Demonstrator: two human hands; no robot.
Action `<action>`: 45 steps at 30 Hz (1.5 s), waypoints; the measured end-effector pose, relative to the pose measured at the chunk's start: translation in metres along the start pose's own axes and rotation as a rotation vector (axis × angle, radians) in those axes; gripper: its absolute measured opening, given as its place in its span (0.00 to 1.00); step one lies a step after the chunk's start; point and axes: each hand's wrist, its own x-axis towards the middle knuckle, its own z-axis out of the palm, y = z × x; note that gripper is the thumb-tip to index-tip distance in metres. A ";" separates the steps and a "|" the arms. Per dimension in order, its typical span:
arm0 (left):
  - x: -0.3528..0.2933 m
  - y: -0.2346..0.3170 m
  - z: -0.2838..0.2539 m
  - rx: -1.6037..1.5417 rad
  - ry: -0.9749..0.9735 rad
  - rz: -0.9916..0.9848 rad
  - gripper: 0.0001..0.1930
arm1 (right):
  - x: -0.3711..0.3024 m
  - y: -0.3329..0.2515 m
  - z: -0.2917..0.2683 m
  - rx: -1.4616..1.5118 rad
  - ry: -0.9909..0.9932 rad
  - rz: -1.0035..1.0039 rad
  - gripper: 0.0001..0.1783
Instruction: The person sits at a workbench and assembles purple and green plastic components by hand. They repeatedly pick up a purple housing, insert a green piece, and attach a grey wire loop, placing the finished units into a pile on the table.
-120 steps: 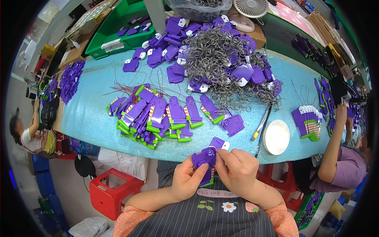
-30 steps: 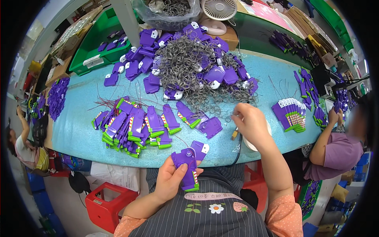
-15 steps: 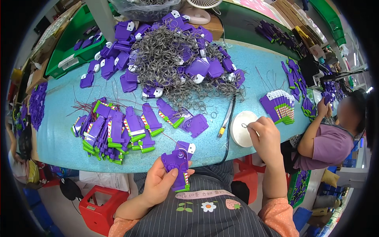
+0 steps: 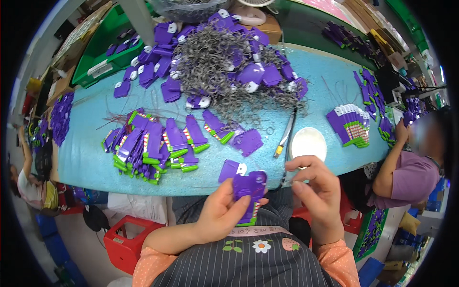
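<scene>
My left hand grips a purple plastic housing half with a red-and-white striped strip and a green end, held up in front of the apron. Beside it on the right, my right hand has thumb and fingers curled in toward each other; whatever is pinched there is too small to make out. Behind that hand stands a round white dish. On the table edge, just past the held housing, lies a purple piece with a white corner. Another purple housing half rests farther back.
A heap of grey rings covers purple pieces at the back. Left of centre are piled purple-and-green housings with thin wires. A cutter knife and black cable lie near the dish. Fanned pieces and a co-worker are at right.
My right hand has left the dish, where it held a small grey ring, and come nearer the housing. My left hand has moved right with the housing. The whole view has shifted.
</scene>
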 end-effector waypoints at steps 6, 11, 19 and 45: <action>-0.005 -0.002 -0.004 0.080 -0.001 0.019 0.17 | -0.003 0.024 0.024 0.221 -0.195 0.127 0.02; -0.006 -0.003 -0.017 0.161 -0.109 -0.032 0.18 | -0.007 0.030 0.025 0.584 -0.226 0.435 0.04; -0.010 0.027 -0.032 0.648 -0.466 -0.218 0.13 | 0.008 0.040 0.018 0.941 -0.685 0.737 0.08; -0.039 -0.010 -0.034 0.136 0.025 -0.274 0.25 | -0.002 0.039 0.071 0.358 -0.408 0.470 0.16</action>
